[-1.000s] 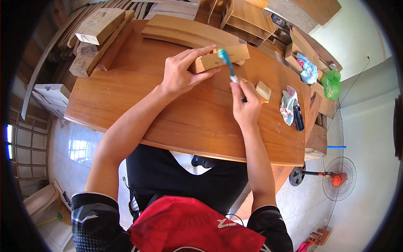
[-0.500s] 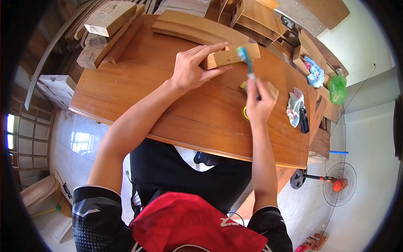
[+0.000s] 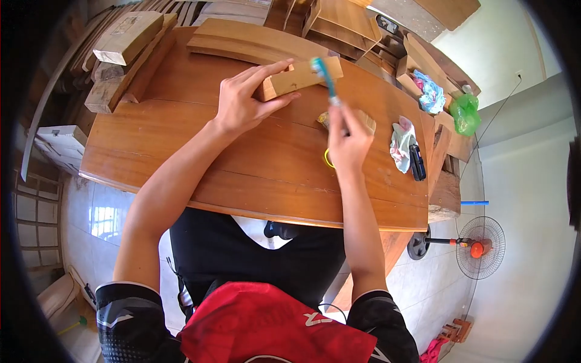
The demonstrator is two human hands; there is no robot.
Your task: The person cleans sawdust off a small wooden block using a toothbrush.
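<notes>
My left hand (image 3: pixel 248 97) grips the near left end of a light wooden block (image 3: pixel 293 80), thumb below and fingers over the top. In my right hand (image 3: pixel 351 136) is a teal toothbrush (image 3: pixel 327 80), its bristle head at the block's upper face toward the right end. Motion blurs the brush and the right fingers a little. Partly hidden behind my right hand lie a small wooden piece (image 3: pixel 367 121) and a yellow ring-shaped thing (image 3: pixel 328 158) on the wooden table (image 3: pixel 266 175).
A curved wooden board (image 3: pixel 242 39) lies along the table's far edge. Stacked timber (image 3: pixel 128 39) stands at the far left. To the right are a cloth (image 3: pixel 402 144), a black object (image 3: pixel 417 162) and a green plastic bag (image 3: pixel 465 115). A fan (image 3: pixel 478 248) stands beyond the table.
The whole view has shifted, so the table and both hands appear further left. The toothbrush head stays near the block's face, slightly changed in angle. Both hands keep their holds.
</notes>
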